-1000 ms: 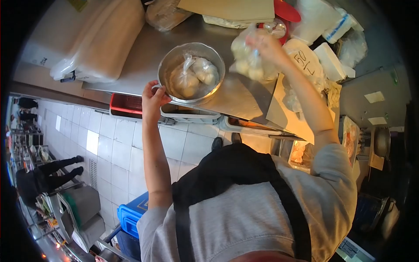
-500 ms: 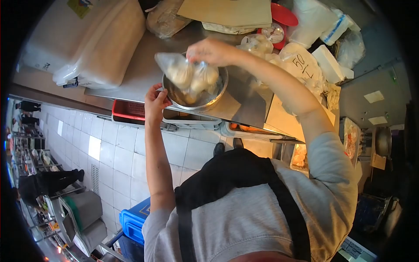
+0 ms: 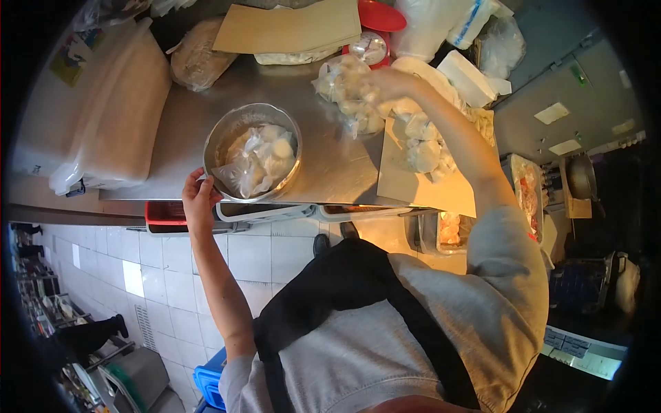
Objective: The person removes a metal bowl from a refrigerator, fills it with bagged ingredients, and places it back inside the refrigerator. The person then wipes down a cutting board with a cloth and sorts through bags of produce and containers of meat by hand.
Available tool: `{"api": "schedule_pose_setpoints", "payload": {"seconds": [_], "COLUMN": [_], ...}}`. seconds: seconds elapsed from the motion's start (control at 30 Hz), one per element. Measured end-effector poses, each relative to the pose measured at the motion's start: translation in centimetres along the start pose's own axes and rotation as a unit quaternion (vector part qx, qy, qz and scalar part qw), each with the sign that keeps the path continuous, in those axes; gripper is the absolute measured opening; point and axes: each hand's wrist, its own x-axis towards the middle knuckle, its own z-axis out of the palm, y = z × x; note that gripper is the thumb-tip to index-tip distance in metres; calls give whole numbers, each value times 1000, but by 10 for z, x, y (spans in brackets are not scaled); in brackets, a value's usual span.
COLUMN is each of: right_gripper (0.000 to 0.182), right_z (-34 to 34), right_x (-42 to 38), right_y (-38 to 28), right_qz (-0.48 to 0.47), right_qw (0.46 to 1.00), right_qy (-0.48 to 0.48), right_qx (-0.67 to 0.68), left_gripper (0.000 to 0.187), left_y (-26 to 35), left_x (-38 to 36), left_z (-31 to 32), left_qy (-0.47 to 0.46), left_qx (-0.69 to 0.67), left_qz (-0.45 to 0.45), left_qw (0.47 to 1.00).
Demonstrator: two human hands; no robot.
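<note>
A round metal bowl (image 3: 289,180) stands near the front edge of the steel counter, with knotted clear bags of pale round pieces (image 3: 265,155) inside. My left hand (image 3: 199,196) grips the bowl's rim at its left side. To the right, my right hand (image 3: 390,86) is over a heap of similar clear bags (image 3: 342,84); it is smeared by motion, and its fingers cannot be made out. More bagged pale pieces (image 3: 425,153) lie on a cardboard sheet (image 3: 396,175) under my right forearm.
Large translucent bins (image 3: 124,103) stand at the left of the counter (image 3: 186,117). At the back are brown paper sheets (image 3: 289,31), a red round lid (image 3: 382,15) and a white box (image 3: 468,77). Crates (image 3: 265,212) sit below the front edge. A person's dark-clothed legs (image 3: 89,339) show far left.
The bags that my right hand held over the bowl now lie inside it. My right hand has moved right to the heap. The view has shifted; my left hand remains at the rim.
</note>
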Motion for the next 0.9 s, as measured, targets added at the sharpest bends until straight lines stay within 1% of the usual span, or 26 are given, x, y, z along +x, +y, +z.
{"api": "schedule_pose_setpoints", "payload": {"seconds": [0.03,0.07,0.13,0.17,0.2,0.23,0.27,0.33,0.37,0.43,0.47,0.5,0.53,0.57,0.6,0.63,0.7,0.77,0.83,0.87,0.9], "right_gripper": [53,53,55,55,48,41,41,29,29,26,26,26,27,27,24,22,20,18,12,12,11], "right_z": [18,28,45,50,54,59,66,76,73,55,46,40,42,55,69,79,109,111,99,85,60], "right_x": [-5,-7,-9,-8,-5,-2,3,13,14,11,8,2,-3,-8,-13,-12,4,13,16,12,3], "right_y": [8,12,20,28,39,51,69,99,94,71,49,18,-8,-28,-44,-51,-32,-12,0,-4,-15], "right_qz": [-52,-53,131,130,269,399,397,282,278,297,289,213,134,127,65,4,7,10,6,2,27], "right_qw": [996,996,979,980,940,871,872,909,911,901,905,941,964,965,967,955,959,964,941,941,946], "right_qy": [45,45,123,122,207,285,283,226,225,278,274,253,231,229,229,228,217,205,316,316,323], "right_qx": [-58,-59,-92,-92,-31,31,33,207,207,148,148,76,4,7,-93,-192,-180,-169,-119,-118,-9], "left_gripper": [24,24,24,24,24,24,24,25,26,26,26,27,27,27,26,27,27,25,25,24,24], "left_y": [-1,0,1,0,-2,-3,-3,1,0,-4,-6,-3,-4,-5,-5,-3,-3,1,2,2,4], "left_x": [0,0,-1,0,2,2,1,0,0,2,2,0,-1,0,0,-1,-2,-5,-8,-10,-12], "left_z": [0,0,1,0,-2,-3,-2,1,-1,-3,-4,-2,-2,-3,-3,-2,-1,2,2,1,2], "left_qy": [-4,-3,10,11,1,-8,-5,13,5,3,-3,-3,6,4,0,-7,3,2,4,2,6], "left_qx": [-6,-6,3,2,0,-2,-1,3,2,-9,-20,-8,-8,-6,-3,-16,-19,-25,-24,-21,-21], "left_qz": [1,1,-10,-10,-9,-8,-9,-12,-10,-6,-3,-2,-4,0,4,5,6,2,-10,-21,-21], "left_qw": [1000,1000,1000,1000,1000,1000,1000,1000,1000,1000,1000,1000,1000,1000,1000,1000,1000,1000,1000,1000,1000]}}
